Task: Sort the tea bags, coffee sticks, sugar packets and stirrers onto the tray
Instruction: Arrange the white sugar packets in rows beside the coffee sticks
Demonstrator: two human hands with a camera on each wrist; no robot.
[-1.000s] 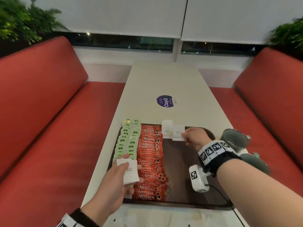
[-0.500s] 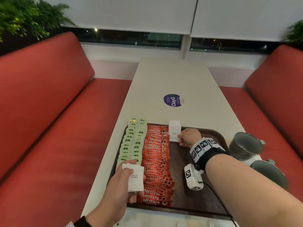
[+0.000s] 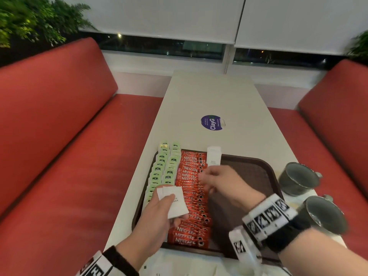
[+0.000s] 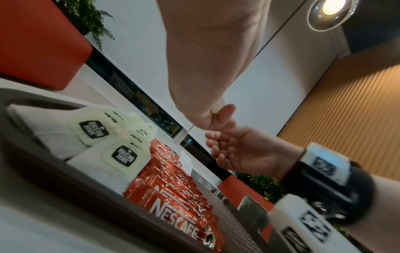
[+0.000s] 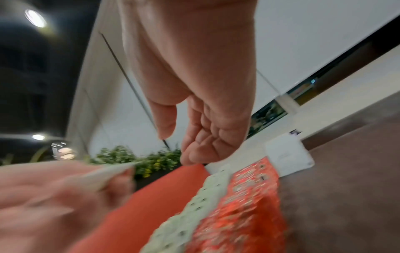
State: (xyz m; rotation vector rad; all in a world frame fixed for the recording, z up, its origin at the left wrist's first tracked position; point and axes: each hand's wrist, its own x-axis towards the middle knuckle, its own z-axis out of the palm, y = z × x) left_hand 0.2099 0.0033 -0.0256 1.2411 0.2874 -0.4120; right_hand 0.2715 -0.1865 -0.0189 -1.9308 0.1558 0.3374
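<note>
A dark brown tray [image 3: 258, 166] lies on a long pale desk [image 3: 211, 96] between two red benches [image 3: 59, 136]. On the tray's left side, green-tagged tea bags [image 3: 165, 168] are laid in two overlapping columns; the bags are too many and too overlapped to count exactly. Just right of them, red coffee sticks [image 3: 191, 196] form one long overlapping column that runs from the far rim to the near rim, again too dense to count. One white sugar packet [image 3: 213, 158] lies at the far rim, just beside the top of the coffee column and partly over the tray's edge.

The left hand [image 3: 157, 220] hovers over the near-left part of the tray, thumb and fingers pinching a small stack of white sugar packets [image 3: 173, 202]; at least two edges show, but the exact number cannot be told. The right hand [image 3: 225, 182] is over the middle of the tray, near the coffee column, its fingers [image 5: 194, 154] loosely curled with nothing in them; it is blurred in the head view.

Two dark grey cups [image 3: 298, 178] stand on the desk, just right of the tray. One round purple sticker [image 3: 211, 123] lies on the desk beyond the tray. No stirrers can be made out.
</note>
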